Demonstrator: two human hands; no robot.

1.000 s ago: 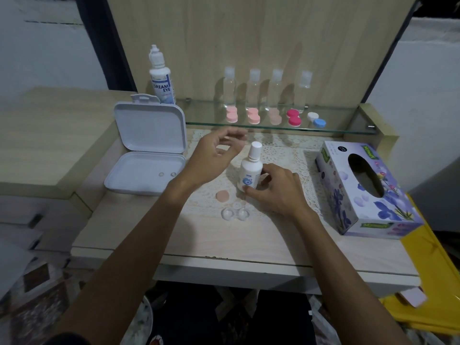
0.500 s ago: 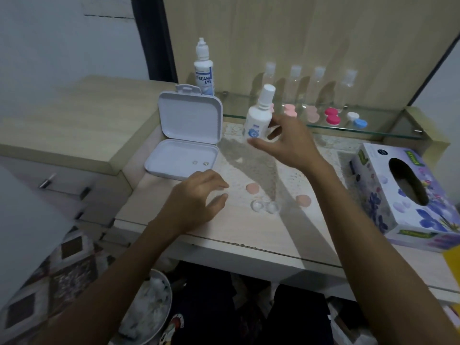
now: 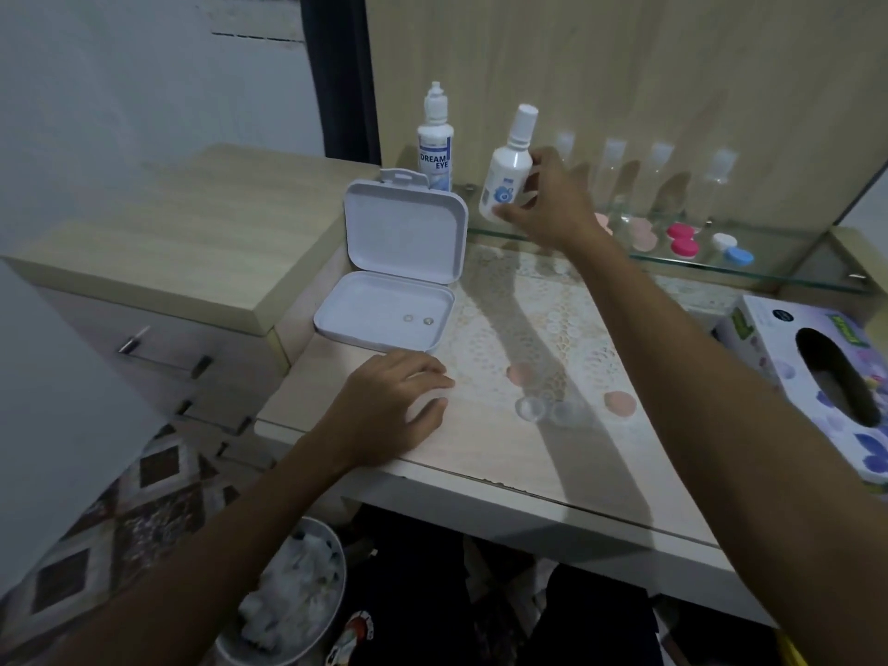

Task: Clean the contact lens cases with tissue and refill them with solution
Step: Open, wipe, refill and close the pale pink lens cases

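The clear twin-well lens case (image 3: 550, 410) lies uncapped beside the tissue box (image 3: 812, 382) — refill seemingly done — the right hand (image 3: 552, 204) grasping the small white solution bottle (image 3: 507, 177), the left hand (image 3: 394, 406) loose.

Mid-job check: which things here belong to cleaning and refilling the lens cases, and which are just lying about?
In use: small solution bottle held by right hand; open clear case; two pink caps; tissue box; left hand resting on the table.

Lying about: white box; Dream Eye bottle; floor bin.
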